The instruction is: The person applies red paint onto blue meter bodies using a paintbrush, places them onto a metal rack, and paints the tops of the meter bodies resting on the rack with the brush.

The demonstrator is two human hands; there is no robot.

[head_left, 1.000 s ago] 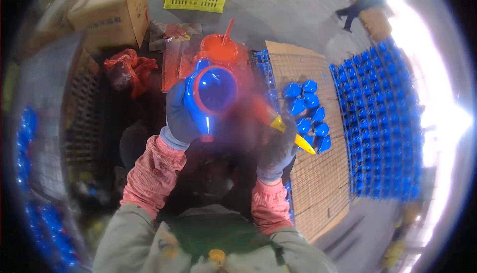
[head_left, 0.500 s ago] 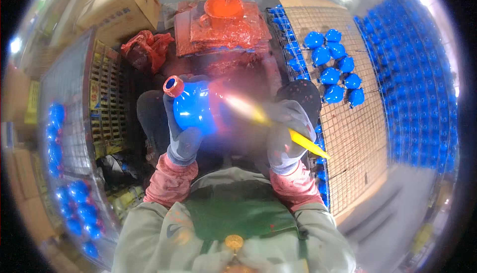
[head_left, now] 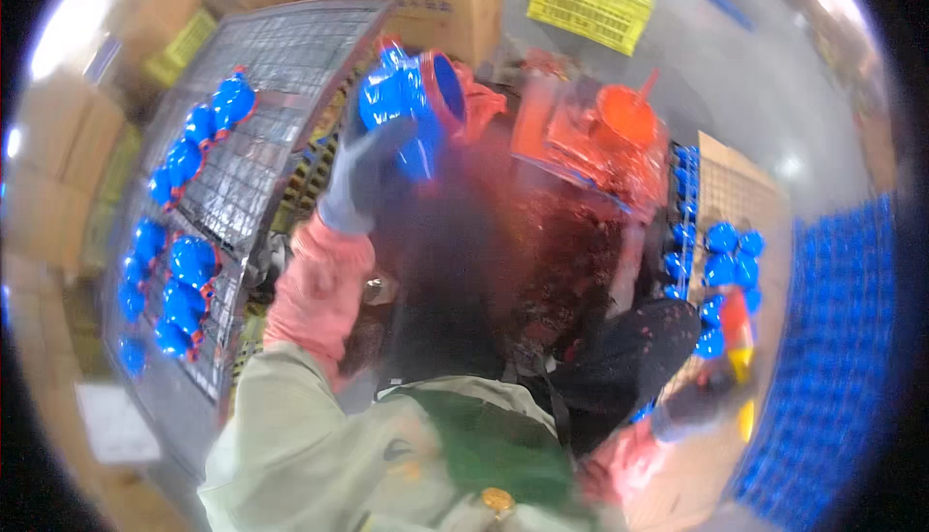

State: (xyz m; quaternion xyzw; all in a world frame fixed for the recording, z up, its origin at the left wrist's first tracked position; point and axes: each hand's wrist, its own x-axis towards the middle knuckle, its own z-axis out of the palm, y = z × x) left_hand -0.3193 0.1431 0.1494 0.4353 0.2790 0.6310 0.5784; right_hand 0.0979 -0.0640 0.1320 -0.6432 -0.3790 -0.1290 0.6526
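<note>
My left hand [head_left: 373, 169], in a grey glove, is raised at the near end of the left rack. It is closed around a glossy blue hollow fitting [head_left: 392, 96] with a wide red-rimmed opening and a smaller neck. Low on the right, my gloved right hand [head_left: 699, 398] grips a paintbrush [head_left: 743, 363] with a yellow handle. Its red bristles point upward, in front of several blue pieces [head_left: 720, 269] on the right rack. Motion smears the right hand and brush.
A wire-mesh rack [head_left: 276, 58] on the left carries several blue pieces with red edges. Ahead, a red paint pot [head_left: 627, 118] with a stick stands on a paint-covered stack. A cardboard box [head_left: 435, 0] and a yellow crate [head_left: 590, 0] are behind. Dense blue pieces [head_left: 832, 338] fill the far right.
My view has turned left. My left hand has carried the blue fitting up toward the left rack. My right hand has moved away from it, out to the lower right with the paintbrush.
</note>
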